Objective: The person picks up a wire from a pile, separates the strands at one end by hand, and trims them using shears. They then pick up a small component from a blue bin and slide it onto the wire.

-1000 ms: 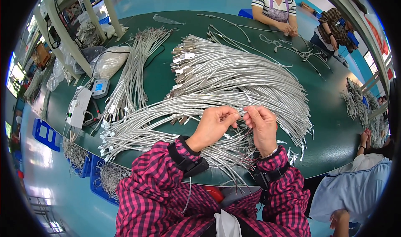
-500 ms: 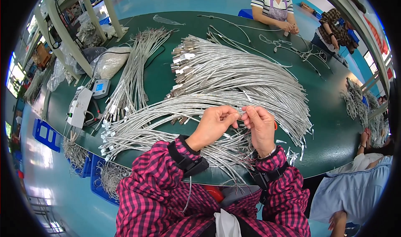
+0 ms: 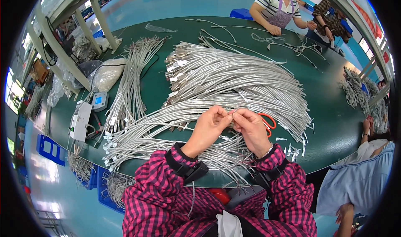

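Observation:
My left hand (image 3: 212, 127) and my right hand (image 3: 252, 129) meet over the cable bundles, thumbs and forefingers pinched. Between the fingertips is what looks like the thin wire end of a cable; it is mostly hidden. Below lies a bundle of silvery braided cables (image 3: 138, 130), its plugs at the left and its bare wire ends near my right wrist. A larger fanned pile of similar cables (image 3: 234, 72) lies beyond my hands. Orange-handled scissors (image 3: 269, 122) show partly behind my right hand.
On the green table (image 3: 334, 120), a third cable bundle (image 3: 131, 78) lies left, near a small device with a blue screen (image 3: 99, 100). Foil scraps (image 3: 294, 152) lie right. Co-workers sit at the far side and the right. Blue bins (image 3: 102, 187) with cables stand lower left.
Both hands, still pinched together, have shifted slightly left. More of the orange scissor handles shows. The far co-worker's hands have moved apart. The whole view has shifted a little.

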Demonstrator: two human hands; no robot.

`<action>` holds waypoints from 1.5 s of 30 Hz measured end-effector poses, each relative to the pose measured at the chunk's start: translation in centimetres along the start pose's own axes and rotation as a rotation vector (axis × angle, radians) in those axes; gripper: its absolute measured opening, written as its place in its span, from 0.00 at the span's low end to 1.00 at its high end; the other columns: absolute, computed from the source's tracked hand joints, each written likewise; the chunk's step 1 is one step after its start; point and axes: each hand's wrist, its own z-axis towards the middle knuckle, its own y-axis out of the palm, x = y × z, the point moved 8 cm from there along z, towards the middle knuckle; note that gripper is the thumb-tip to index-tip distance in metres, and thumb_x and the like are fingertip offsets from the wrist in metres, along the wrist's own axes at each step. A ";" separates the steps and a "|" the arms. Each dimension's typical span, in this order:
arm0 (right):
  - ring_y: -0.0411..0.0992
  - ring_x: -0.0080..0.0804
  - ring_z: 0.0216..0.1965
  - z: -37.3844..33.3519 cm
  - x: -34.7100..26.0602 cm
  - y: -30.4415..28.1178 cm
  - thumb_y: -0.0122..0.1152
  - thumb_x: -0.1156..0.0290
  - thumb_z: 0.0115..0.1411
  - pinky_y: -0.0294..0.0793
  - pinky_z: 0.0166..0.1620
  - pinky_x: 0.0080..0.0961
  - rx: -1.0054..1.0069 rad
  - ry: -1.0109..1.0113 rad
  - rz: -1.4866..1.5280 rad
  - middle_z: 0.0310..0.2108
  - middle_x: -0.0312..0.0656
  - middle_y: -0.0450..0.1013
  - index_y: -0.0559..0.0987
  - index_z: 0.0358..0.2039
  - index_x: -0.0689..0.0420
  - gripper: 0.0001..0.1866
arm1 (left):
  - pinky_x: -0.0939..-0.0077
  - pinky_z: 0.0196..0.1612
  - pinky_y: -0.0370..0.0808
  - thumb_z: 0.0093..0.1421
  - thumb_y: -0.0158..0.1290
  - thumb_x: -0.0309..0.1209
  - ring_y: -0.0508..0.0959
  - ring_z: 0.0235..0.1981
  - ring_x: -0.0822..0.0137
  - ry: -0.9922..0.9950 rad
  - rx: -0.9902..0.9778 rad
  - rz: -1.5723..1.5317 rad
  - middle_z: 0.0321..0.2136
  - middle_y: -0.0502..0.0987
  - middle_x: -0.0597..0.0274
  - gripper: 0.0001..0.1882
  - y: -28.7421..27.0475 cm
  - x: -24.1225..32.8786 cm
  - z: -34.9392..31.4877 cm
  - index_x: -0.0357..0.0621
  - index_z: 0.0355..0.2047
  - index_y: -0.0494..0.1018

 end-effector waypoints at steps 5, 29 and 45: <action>0.70 0.20 0.25 -0.5 -0.9 0.8 0.51 0.73 0.62 0.69 0.27 0.14 -0.083 -0.006 -0.102 0.27 0.39 0.72 0.73 0.35 0.63 0.07 | 0.84 0.33 0.71 0.59 0.53 0.25 0.74 0.30 0.77 0.097 0.068 0.257 0.31 0.76 0.63 0.07 -0.9 1.3 -0.1 0.35 0.36 0.72; 0.75 0.25 0.23 -0.8 -0.7 1.6 0.52 0.76 0.61 0.76 0.26 0.19 -0.130 0.036 -0.222 0.25 0.43 0.73 0.73 0.32 0.68 0.06 | 0.82 0.37 0.71 0.54 0.56 0.24 0.74 0.31 0.76 -0.041 0.076 0.247 0.28 0.77 0.63 0.05 -1.4 2.1 -0.4 0.34 0.30 0.76; 0.76 0.29 0.26 -1.2 -0.2 1.3 0.48 0.72 0.63 0.77 0.28 0.21 -0.167 0.079 -0.085 0.28 0.45 0.74 0.71 0.35 0.66 0.08 | 0.81 0.31 0.72 0.55 0.52 0.21 0.75 0.25 0.72 -0.093 0.127 0.033 0.24 0.75 0.59 0.03 -0.8 0.0 -0.4 0.32 0.29 0.71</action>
